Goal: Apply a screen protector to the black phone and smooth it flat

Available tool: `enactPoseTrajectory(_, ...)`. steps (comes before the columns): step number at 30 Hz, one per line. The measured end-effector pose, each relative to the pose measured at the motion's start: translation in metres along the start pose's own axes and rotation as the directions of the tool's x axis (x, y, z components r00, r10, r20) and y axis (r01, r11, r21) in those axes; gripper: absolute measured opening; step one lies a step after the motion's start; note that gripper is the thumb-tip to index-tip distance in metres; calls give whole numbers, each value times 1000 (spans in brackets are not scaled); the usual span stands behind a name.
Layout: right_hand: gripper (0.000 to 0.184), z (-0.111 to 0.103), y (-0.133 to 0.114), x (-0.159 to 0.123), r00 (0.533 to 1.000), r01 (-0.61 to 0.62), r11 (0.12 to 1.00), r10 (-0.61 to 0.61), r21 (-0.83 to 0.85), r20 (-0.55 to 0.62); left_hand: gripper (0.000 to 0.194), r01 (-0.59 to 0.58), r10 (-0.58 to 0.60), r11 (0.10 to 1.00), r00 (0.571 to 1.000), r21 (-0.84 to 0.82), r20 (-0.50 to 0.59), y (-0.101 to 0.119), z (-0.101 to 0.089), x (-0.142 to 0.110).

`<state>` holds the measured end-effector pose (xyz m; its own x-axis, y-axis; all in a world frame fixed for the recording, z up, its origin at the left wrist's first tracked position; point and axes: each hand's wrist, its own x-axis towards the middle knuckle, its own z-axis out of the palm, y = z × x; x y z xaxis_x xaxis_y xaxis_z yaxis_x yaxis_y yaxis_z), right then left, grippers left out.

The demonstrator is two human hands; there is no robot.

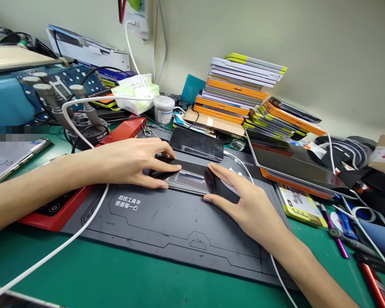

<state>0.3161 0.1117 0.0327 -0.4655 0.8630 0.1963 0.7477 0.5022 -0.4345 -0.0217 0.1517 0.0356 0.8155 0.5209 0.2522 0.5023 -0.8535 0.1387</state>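
Note:
A black smartphone (pixel 192 180) lies screen up on the grey work mat (pixel 179 226), and its glass reflects light. My left hand (pixel 144 164) grips its left end, with the thumb at the near edge and the fingers over the glass and far side. At the other end, my right hand (pixel 244 194) holds the phone between the thumb at the near edge and the fingers at the far edge. Both palms partly cover its ends. Just behind it lies a second dark phone (pixel 197 144), with a white cable (pixel 240 160) running to its right end.
A red device (pixel 59 211) with a power button sits under my left forearm. Stacked orange, grey and yellow cases (pixel 234 96) stand at the back. A white jar (pixel 164 109) is behind the mat. Pens and tools (pixel 340 235) lie right. A white cable (pixel 93 220) crosses the left side.

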Motion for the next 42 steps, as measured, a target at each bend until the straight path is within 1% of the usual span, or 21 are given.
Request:
enactPoseTrajectory(6, 66, 2, 2, 0, 1000, -1, 1000, 2, 15, -13, 43, 22, -22, 999, 1000, -45, 3, -1, 0, 1)
enactPoseTrajectory(18, 66, 3, 1, -2, 999, 9, 999, -7, 36, -52, 43, 7, -7, 999, 1000, -43, 2, -1, 0, 2)
enactPoseTrajectory(23, 66, 3, 1, -3, 998, 12, 999, -10, 35, -58, 41, 24, -24, 995, 1000, -102, 2, -1, -1, 2)
enactPoseTrajectory(26, 64, 3, 2, -3, 999, 2, 1000, 0, 29, -53, 41, 43, -41, 991, 999, -125, 20, -2, -2, 2)
enactPoseTrajectory(30, 61, 3, 2, -2, 999, 0, 1000, 1, 26, -51, 41, 62, -56, 990, 997, -124, 46, -2, -3, 2)
enactPoseTrajectory(39, 53, 2, 1, -1, 996, 53, 998, -57, -44, -75, 42, 68, -61, 989, 996, -133, 61, -2, -3, 2)
enactPoseTrajectory(42, 46, 2, 1, -1, 995, 60, 997, -64, -53, -76, 43, 73, -65, 988, 996, -136, 68, -2, -3, 2)
